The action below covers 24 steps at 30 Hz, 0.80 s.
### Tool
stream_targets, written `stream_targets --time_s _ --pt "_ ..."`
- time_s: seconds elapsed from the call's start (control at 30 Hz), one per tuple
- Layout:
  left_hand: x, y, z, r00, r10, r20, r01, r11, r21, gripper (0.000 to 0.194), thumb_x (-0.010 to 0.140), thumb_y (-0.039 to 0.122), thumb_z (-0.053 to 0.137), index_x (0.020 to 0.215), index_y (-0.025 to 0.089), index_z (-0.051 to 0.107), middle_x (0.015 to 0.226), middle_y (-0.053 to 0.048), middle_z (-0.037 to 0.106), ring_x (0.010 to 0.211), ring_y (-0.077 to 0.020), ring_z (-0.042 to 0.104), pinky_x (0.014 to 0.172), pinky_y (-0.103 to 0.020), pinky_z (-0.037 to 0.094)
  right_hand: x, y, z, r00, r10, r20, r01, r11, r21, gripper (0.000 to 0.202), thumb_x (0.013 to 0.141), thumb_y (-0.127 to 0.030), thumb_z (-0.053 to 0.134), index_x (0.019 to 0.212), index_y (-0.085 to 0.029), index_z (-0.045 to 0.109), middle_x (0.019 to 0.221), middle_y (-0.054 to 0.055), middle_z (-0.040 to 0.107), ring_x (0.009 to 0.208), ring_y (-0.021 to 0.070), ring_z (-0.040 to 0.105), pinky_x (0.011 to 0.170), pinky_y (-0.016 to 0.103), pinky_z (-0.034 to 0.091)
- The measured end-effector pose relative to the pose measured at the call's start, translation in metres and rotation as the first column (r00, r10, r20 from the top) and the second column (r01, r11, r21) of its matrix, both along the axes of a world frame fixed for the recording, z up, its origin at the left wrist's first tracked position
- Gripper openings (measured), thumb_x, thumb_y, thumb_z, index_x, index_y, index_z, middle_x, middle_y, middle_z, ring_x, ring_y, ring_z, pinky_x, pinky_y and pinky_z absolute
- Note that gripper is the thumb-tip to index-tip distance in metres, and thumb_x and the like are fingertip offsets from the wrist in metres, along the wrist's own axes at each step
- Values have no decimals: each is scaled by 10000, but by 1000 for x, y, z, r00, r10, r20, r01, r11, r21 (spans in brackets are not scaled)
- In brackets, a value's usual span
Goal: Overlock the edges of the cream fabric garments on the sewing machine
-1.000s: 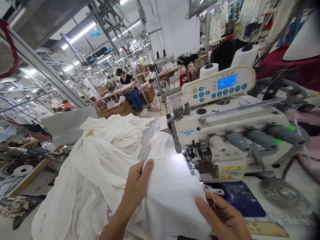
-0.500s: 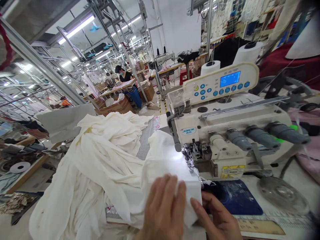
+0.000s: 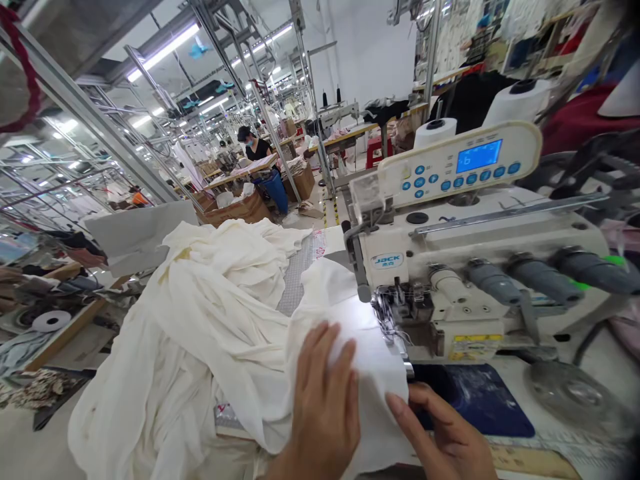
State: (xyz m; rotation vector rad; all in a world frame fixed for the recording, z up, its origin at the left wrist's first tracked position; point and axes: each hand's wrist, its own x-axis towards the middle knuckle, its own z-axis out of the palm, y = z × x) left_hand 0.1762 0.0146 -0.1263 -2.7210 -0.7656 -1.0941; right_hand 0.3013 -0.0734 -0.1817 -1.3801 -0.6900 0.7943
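Observation:
My left hand [image 3: 326,393] lies on a piece of white fabric [image 3: 373,380], fingers stretched forward and resting flat on it. The fabric runs up to the needle and presser foot area [image 3: 389,313] of a white overlock sewing machine [image 3: 475,240], where a small lamp lights it. My right hand [image 3: 445,430] pinches the fabric's right edge between thumb and fingers, just in front of the machine. To the left, a large heap of cream-white cloth [image 3: 200,320] drapes across the table and over its near edge.
A control panel [image 3: 460,167] with a blue display tops the machine. Behind it stand thread cones [image 3: 435,135]. A dark blue pad [image 3: 475,399] and a ruler strip [image 3: 535,460] lie right of my hands. Farther off, a person [image 3: 255,145] sits at another table.
My left hand has slid forward and slightly left over the fabric, with its fingertips closer to the presser foot. My right hand keeps its pinch at the edge. The view has shifted slightly.

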Motion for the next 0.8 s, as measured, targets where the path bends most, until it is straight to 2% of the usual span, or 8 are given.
stream_targets --time_s 0.13,0.2,0.27,0.33,0.43,0.57,0.7,0.8 --pt "-35 -13 -40 927 374 35 -370 925 -84 545 856 334 631 1317 105 452 1384 -240 415 1345 -392 340 1032 -621 362 8 -4 -12 988 114 102 -117 993 24 225 845 -404 641 713 -224 669 735 30 600 671 174 539 586 220 476" --pt "-54 -16 -54 906 423 5 -418 897 -142 364 857 292 634 1194 186 546 1414 -195 388 1360 -388 314 1029 -639 337 9 -5 -14 984 132 118 -139 989 53 220 846 -373 649 686 -222 661 734 28 579 679 175 546 616 234 474" --pt "-67 -15 -59 926 377 25 -367 914 -173 172 872 165 588 1028 234 599 1420 -133 384 1369 -341 318 1031 -599 347 8 -4 -12 991 102 84 -109 990 86 224 846 -360 654 667 -225 660 753 29 579 715 182 562 654 246 469" --pt "-75 -12 -55 942 331 47 -314 925 -216 157 877 110 551 955 239 594 1399 -104 408 1360 -297 341 1026 -547 369 5 -2 -7 997 67 25 -69 992 109 217 841 -357 660 664 -231 672 816 38 606 779 192 587 696 250 464" --pt "-79 -4 -44 937 342 67 -305 897 -320 101 900 139 521 909 229 567 1357 -94 447 1337 -256 373 1018 -486 390 3 0 -1 999 52 -12 -51 993 109 213 828 -367 670 664 -233 684 889 44 644 829 193 603 718 241 458" --pt "-77 4 -32 926 358 125 -273 858 -436 110 933 206 477 852 220 550 1340 -79 470 1310 -233 404 1054 -461 357 5 0 0 998 57 34 -58 997 54 235 815 -410 669 674 -222 662 801 36 667 782 198 598 700 250 458" --pt "-72 11 -18 931 349 109 -241 809 -536 149 946 259 468 841 218 565 1303 -75 511 1271 -222 447 1029 -409 382 7 0 1 997 47 65 -44 998 -46 280 807 -465 656 685 -213 656 650 2 586 641 167 510 580 243 412" --pt "-66 15 -7 943 315 109 -204 802 -561 179 949 271 467 816 211 571 1277 -75 533 1242 -209 478 1006 -359 403 8 1 4 998 56 25 -56 998 -12 257 819 -450 651 707 -220 676 699 8 591 662 162 502 598 240 407"
